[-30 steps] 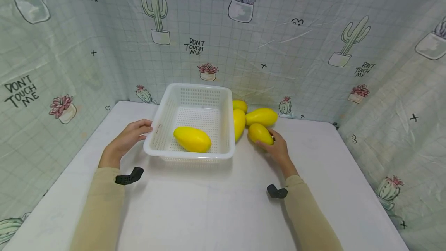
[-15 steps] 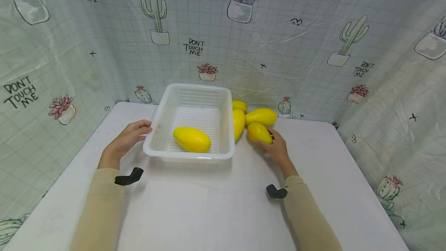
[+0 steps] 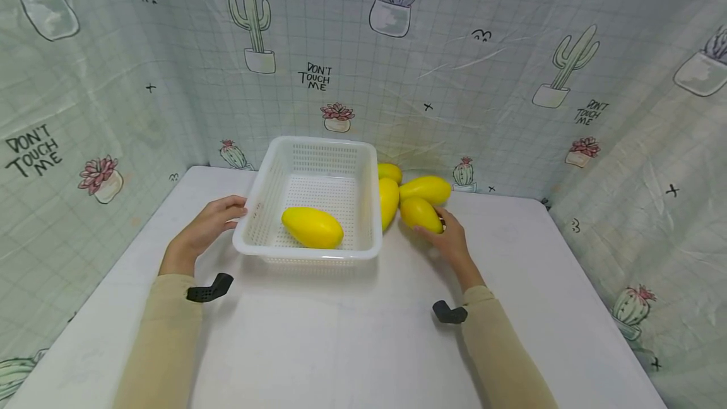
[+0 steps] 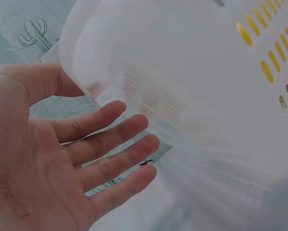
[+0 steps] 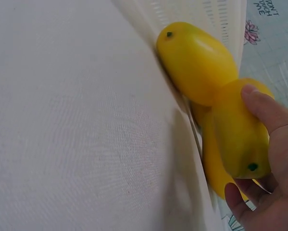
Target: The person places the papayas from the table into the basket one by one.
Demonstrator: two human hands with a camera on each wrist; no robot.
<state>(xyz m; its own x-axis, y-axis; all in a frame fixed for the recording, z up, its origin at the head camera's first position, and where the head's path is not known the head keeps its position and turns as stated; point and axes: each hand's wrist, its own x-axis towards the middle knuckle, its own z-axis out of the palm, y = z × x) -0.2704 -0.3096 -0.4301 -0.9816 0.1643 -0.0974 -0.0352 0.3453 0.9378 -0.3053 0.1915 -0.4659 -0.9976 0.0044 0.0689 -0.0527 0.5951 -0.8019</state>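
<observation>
In the head view my right hand grips a yellow mango from its right side. The right wrist view shows the thumb across this mango and fingers curled beneath; its green stem end points toward the palm. It lies against another mango. My left hand is at the left side of a white perforated plastic basket. In the left wrist view, its fingers are loosely extended below the rim, and the thumb meets the rim's edge. One mango lies inside the basket, near its front.
Right of the basket, more mangoes sit close together: one along the basket wall, one behind it and one to the right. A white table carries everything. A cactus-printed cloth hangs behind and at both sides.
My right hand has shifted slightly left and away from me with the gripped mango, closer to the other mangoes. The left hand and the basket have stayed put.
</observation>
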